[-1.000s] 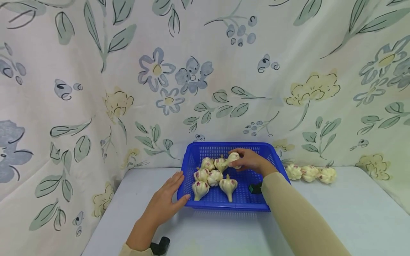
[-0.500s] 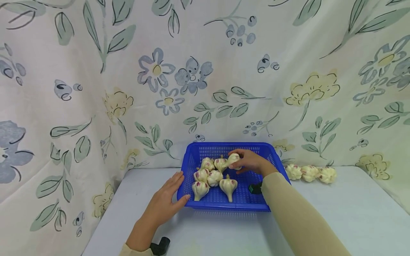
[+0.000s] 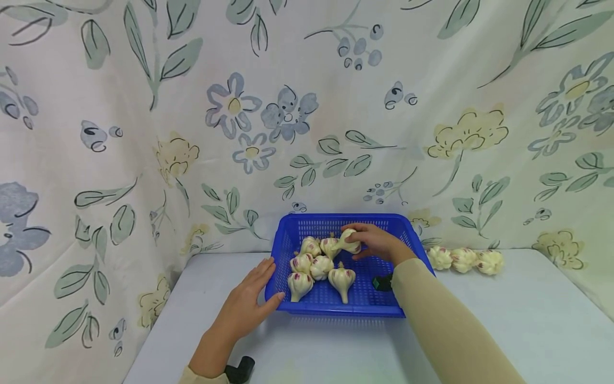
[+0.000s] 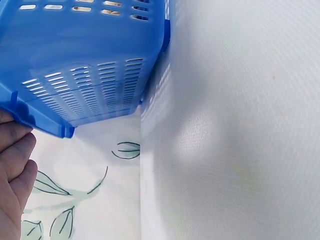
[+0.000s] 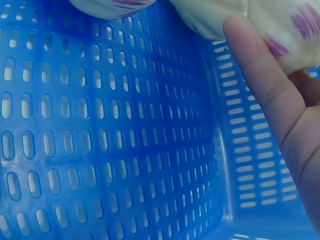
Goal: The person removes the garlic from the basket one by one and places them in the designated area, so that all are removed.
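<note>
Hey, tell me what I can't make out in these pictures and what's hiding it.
Head view: part of the held garlic bulb, covered by the right hand.
Head view: part of the blue basket's right side, behind the right sleeve.
Left wrist view: the rest of the left hand, cut off by the left edge.
Right wrist view: the upper part of another garlic bulb, cut off by the top edge.
</note>
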Motion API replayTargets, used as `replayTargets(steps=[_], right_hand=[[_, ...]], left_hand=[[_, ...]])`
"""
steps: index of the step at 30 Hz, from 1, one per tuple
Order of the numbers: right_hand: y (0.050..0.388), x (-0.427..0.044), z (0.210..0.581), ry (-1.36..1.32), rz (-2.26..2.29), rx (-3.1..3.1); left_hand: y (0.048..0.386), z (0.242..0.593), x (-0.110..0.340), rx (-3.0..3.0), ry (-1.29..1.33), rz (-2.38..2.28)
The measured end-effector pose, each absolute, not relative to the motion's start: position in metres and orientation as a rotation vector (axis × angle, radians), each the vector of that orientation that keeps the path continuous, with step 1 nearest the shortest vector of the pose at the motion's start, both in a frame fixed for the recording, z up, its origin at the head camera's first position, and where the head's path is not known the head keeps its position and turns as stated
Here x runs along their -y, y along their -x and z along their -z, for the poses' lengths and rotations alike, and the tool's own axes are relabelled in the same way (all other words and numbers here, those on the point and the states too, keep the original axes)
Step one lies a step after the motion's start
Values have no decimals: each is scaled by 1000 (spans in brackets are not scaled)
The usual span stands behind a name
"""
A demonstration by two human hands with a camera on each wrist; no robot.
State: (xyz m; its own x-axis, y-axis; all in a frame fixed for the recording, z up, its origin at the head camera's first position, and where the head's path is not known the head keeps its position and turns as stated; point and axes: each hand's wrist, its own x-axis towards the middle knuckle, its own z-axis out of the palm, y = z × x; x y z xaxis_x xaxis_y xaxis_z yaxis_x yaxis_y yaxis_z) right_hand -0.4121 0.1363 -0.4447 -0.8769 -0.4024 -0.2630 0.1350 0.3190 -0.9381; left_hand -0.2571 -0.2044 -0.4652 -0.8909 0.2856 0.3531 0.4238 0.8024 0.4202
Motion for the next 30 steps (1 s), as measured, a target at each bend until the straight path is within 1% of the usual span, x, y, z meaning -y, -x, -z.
replayTargets(steps=[21, 25, 30], right_hand=[[408, -134, 437, 321, 1559, -2193], [406, -134, 432, 344, 1582, -2238], [401, -133, 416, 420, 1569, -2328]], left_hand=[[256, 466, 204, 2720, 516, 758], [257, 467, 202, 2727, 518, 766], [257, 466, 202, 2731, 510, 757]])
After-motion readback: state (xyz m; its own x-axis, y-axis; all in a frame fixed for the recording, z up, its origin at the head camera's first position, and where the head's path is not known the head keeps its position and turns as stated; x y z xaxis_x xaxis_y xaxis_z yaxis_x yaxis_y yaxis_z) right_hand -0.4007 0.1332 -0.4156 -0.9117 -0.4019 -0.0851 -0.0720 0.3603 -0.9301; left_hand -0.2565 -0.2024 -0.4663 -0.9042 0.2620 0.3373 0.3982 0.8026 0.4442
